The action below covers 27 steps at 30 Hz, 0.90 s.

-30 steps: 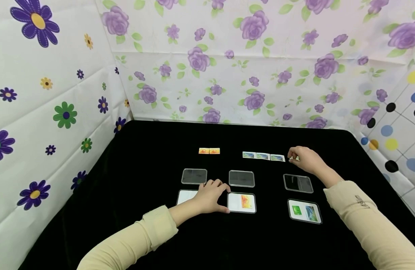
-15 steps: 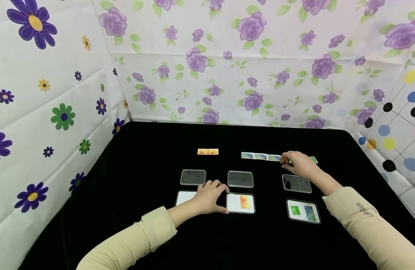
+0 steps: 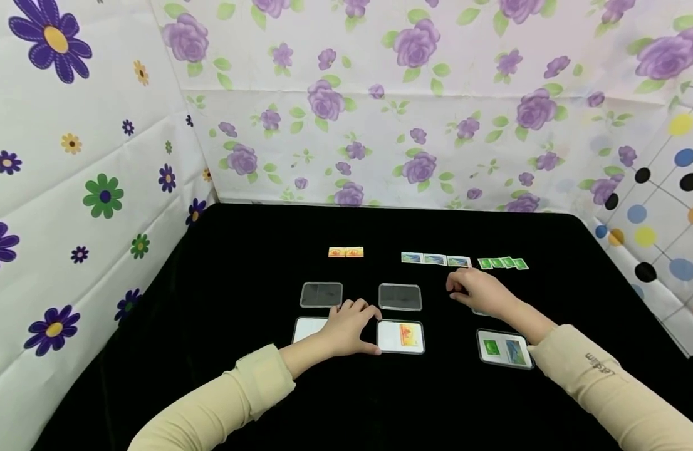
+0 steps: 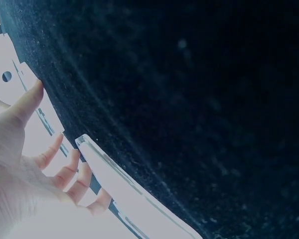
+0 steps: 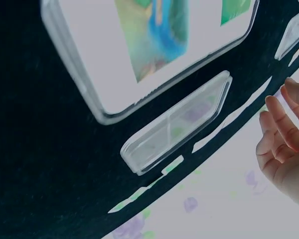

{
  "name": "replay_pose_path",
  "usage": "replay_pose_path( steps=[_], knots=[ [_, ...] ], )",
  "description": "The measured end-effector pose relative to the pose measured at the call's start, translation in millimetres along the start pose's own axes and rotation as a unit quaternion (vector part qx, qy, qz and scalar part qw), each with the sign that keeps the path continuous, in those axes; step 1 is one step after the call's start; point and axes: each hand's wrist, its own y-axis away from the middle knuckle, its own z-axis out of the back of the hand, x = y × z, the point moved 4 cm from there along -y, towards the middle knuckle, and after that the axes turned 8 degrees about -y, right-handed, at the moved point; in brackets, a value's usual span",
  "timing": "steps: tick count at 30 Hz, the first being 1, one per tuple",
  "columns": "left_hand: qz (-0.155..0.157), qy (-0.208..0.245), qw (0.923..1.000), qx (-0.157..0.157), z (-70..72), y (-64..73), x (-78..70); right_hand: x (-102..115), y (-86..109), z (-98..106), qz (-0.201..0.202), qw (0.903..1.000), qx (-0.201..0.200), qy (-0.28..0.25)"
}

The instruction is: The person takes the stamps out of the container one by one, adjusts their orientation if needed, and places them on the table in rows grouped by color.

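My left hand (image 3: 349, 329) spreads its fingers between two white-backed clear cases. Its thumb and index fingertips rest at the left corners of the case holding an orange stamp (image 3: 410, 336); the hand partly covers the other case (image 3: 308, 327). In the left wrist view the thumb and fingers reach along the pale case edges. My right hand (image 3: 482, 292) hovers just in front of a row of blue landscape stamps (image 3: 435, 259), fingers loosely bent, thumb apart, nothing visible between them. Green stamps (image 3: 497, 263) lie overlapping to the right of that row.
Two orange stamps (image 3: 354, 252) lie further left. Clear lids (image 3: 321, 294) stand behind the cases; a third lid (image 5: 177, 122) is mostly hidden by the right arm in the head view. A case (image 3: 504, 361) with a green and a blue stamp sits at right.
My right hand has moved left and toward me, away from the green stamps, which now show fully, past the end of the blue row. My left hand has stayed in place.
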Motion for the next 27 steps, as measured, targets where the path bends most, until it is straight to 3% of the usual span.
replay_pose_path(
  steps=[9, 17, 27],
  knots=[
    [0.000, 0.006, 1.0000, 0.003, -1.9, 1.5, 0.2, 27.7, -2.2, -15.7, 0.064, 0.9978, -0.018, 0.003],
    [0.000, -0.004, 1.0000, 0.001, -3.2, -0.6, 1.7, 44.3, -4.2, -27.1, 0.041, 0.9974, 0.036, -0.048],
    [0.003, 0.001, 1.0000, 0.009, -2.2, -1.4, 1.7, 60.7, -3.8, -38.4, 0.035, 0.9946, 0.053, -0.082]
  ],
)
